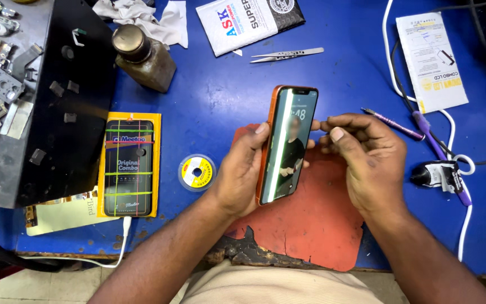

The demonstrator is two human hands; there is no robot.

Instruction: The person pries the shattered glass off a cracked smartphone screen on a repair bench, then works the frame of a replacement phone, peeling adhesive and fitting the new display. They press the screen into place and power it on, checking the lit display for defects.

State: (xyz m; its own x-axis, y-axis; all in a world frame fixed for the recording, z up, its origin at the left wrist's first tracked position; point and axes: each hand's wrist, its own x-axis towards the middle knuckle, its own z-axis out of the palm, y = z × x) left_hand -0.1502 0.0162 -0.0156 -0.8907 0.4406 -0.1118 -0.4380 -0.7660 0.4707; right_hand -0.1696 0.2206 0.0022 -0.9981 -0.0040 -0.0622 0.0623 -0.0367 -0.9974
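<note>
My left hand point(242, 169) grips an orange-cased smartphone point(286, 143) by its left edge, holding it tilted above a worn red mat point(310, 219). The phone's screen is lit and shows a picture with a bright vertical streak. My right hand point(361, 155) sits against the phone's right edge near the top, fingers pinched together; I cannot tell whether a small tool is between them.
On the blue workbench point(220, 95) lie metal tweezers point(286, 54), a brown bottle point(142, 56), a yellow boxed screen part point(129, 166), a small wire spool point(197, 172), a purple screwdriver point(392, 124), white cables point(462, 163), printed packets and a black parts tray point(57, 112) at left.
</note>
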